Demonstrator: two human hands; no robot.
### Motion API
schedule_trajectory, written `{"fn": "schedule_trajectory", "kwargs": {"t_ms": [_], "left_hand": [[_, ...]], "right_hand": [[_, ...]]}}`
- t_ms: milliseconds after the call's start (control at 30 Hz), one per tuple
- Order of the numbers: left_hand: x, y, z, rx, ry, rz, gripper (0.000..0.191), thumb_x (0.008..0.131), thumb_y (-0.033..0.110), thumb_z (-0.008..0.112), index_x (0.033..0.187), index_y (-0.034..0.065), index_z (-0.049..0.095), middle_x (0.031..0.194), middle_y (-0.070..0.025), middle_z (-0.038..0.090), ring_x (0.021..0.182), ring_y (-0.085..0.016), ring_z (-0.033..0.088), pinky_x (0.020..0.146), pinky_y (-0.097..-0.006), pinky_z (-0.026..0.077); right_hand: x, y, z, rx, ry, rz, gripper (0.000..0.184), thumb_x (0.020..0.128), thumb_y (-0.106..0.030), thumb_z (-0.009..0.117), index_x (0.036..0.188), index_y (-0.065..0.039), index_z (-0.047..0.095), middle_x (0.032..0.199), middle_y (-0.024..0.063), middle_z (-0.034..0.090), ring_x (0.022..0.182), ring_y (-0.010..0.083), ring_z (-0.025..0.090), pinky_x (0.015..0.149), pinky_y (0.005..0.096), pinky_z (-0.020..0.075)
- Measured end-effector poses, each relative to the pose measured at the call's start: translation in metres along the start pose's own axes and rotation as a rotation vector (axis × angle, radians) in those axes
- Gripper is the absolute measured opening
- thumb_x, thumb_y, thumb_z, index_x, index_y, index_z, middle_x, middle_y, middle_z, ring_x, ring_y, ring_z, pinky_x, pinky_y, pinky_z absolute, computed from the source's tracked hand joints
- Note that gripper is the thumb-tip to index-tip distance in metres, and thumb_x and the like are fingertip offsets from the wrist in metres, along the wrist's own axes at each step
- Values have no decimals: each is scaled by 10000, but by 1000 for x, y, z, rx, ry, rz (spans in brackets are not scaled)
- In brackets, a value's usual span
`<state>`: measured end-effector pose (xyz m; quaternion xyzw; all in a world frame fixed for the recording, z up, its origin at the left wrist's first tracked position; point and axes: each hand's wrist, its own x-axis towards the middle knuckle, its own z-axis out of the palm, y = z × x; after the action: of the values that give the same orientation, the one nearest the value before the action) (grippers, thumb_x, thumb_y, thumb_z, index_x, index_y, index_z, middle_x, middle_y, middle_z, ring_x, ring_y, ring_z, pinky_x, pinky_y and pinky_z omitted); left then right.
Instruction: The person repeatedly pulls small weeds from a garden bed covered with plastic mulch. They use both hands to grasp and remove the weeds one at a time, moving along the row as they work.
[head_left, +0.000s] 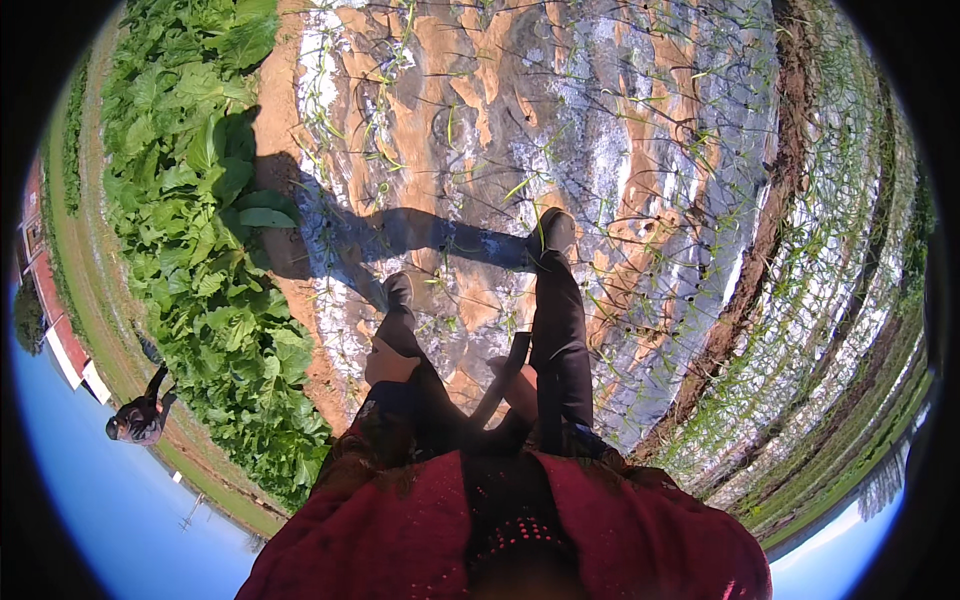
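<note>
My left hand (390, 365) is by my left shin, against the dark trouser leg (399, 331). Its fingers are not distinct, and I see no object in it. Partly behind a dark hanging strap (504, 381), my right hand (521, 391) is beside my right leg (561, 330). Whether it grips the strap is unclear. Under my shoes (556, 229) lies a planting bed covered with soil-smeared plastic film (480, 120). Thin green seedlings (517, 187) poke up through holes in the film.
Broad-leaved leafy greens (180, 180) line the left side, past a bare soil strip (279, 180). A soil furrow (739, 300) separates this bed from more film-covered rows (810, 300) at right. Another person (139, 418) is at far left, near red-roofed buildings (56, 330).
</note>
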<state>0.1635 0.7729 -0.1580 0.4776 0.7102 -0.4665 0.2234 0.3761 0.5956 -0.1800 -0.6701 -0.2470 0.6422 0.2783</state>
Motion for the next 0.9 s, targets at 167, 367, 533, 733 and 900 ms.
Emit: {"fn": "schedule_trajectory", "kwargs": {"t_ms": [167, 367, 533, 733, 900], "left_hand": [[-13, 55, -57, 14, 73, 97, 1161, 626, 480, 832, 1456, -21, 192, 1202, -313, 563, 1055, -410, 625, 863, -469, 530], [2, 101, -91, 78, 117, 222, 1160, 644, 527, 809, 1464, -29, 204, 1200, -317, 565, 1051, -425, 622, 874, -460, 527], [75, 153, -139, 166, 69, 341, 1219, 647, 625, 774, 1479, -34, 174, 1212, -344, 541, 1079, -428, 607, 887, -452, 522], [206, 212, -226, -100, 86, 595, 838, 796, 642, 625, 1292, -27, 543, 1284, -295, 555, 1214, -393, 533, 1000, -423, 445], [262, 250, -251, -910, -159, 417, 504, 854, 325, 745, 1224, 22, 589, 1030, -72, 687, 912, -144, 645, 742, -279, 503]], "right_hand": [[29, -13, -27, 100, -14, 249, 246, 920, -134, 519, 1099, -65, 672, 758, 72, 648, 702, 174, 621, 641, 323, 489], [62, -46, -41, 378, 3, 406, 232, 867, -67, 572, 1052, -51, 710, 745, -13, 640, 627, 69, 544, 579, 262, 447], [104, -72, -33, 736, 290, 280, 243, 847, -32, 647, 1081, -11, 709, 769, -14, 654, 617, 58, 541, 565, 229, 433], [233, -83, -35, 726, 342, 314, 246, 865, -74, 619, 1088, -1, 693, 826, 14, 664, 589, 61, 516, 551, 212, 424], [398, -70, -44, 581, 348, 316, 286, 916, -103, 557, 1156, -9, 680, 730, 12, 637, 542, 59, 498, 510, 208, 426]]}}
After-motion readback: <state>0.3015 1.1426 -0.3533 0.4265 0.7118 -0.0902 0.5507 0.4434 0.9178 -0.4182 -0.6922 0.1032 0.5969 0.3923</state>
